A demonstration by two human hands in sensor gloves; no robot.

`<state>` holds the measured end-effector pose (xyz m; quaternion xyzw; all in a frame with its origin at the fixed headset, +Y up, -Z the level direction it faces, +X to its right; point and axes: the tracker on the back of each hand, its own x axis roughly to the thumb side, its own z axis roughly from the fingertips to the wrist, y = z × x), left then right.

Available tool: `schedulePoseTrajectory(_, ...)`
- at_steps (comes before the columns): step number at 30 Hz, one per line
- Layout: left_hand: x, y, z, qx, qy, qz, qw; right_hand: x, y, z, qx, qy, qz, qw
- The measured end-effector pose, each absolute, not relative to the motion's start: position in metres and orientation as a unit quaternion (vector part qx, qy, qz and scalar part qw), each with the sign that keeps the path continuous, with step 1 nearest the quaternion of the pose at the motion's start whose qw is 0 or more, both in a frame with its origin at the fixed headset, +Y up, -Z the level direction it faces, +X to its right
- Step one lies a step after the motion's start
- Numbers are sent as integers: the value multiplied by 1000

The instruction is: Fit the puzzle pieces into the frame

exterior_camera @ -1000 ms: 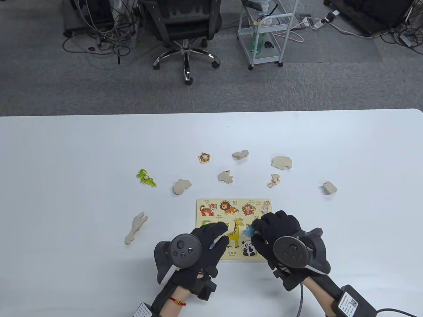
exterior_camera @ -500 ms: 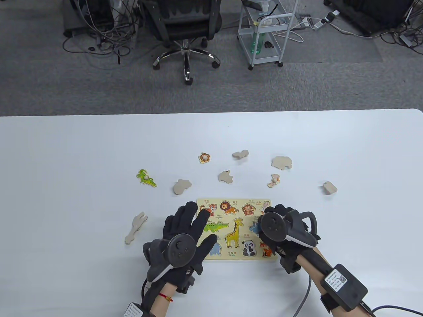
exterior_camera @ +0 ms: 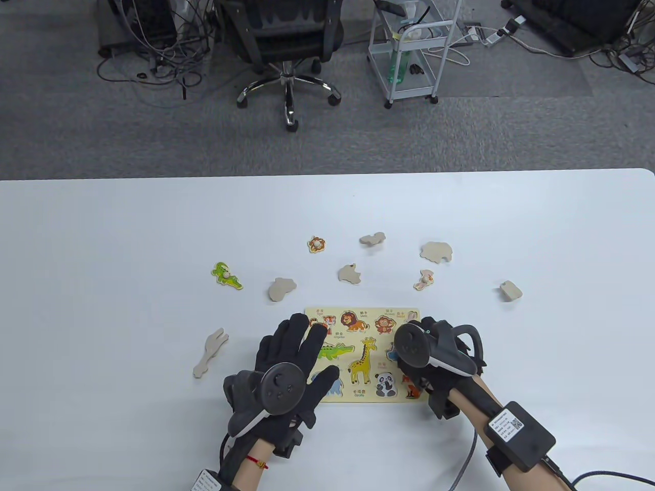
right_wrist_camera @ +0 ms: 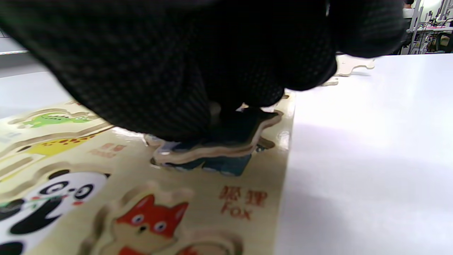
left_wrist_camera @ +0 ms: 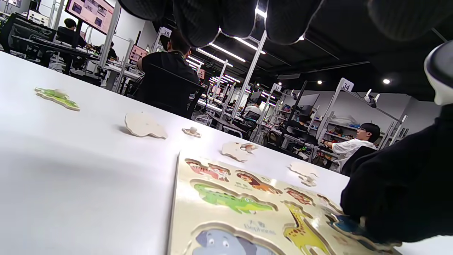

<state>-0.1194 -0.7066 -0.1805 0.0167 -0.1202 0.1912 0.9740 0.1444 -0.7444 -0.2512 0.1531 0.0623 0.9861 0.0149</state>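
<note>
in the table view your left hand lies flat with fingers spread on the left edge of the glossy wooden frame, while your right hand covers its right side, fingers hidden under the tracker; in the left wrist view the blue piece sits under those dark fingertips. in the right wrist view your fingers pinch that thick plywood piece, tilted over its recess above the fox; press before it aligns and it may jam or skid the frame.
</note>
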Motion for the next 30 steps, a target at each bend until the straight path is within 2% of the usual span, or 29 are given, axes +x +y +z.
schedulePoseTrajectory(16,-118,-706,-179,33,-118,188,975,142,-750,-257,148,82,986,13)
schedulePoseTrajectory(27,-117,-706,-179,29,-116,181,976,149,-750,-260,140,114,983,33)
schedulePoseTrajectory(30,-117,-706,-179,28,-114,182,976,154,-749,-263,144,143,978,51)
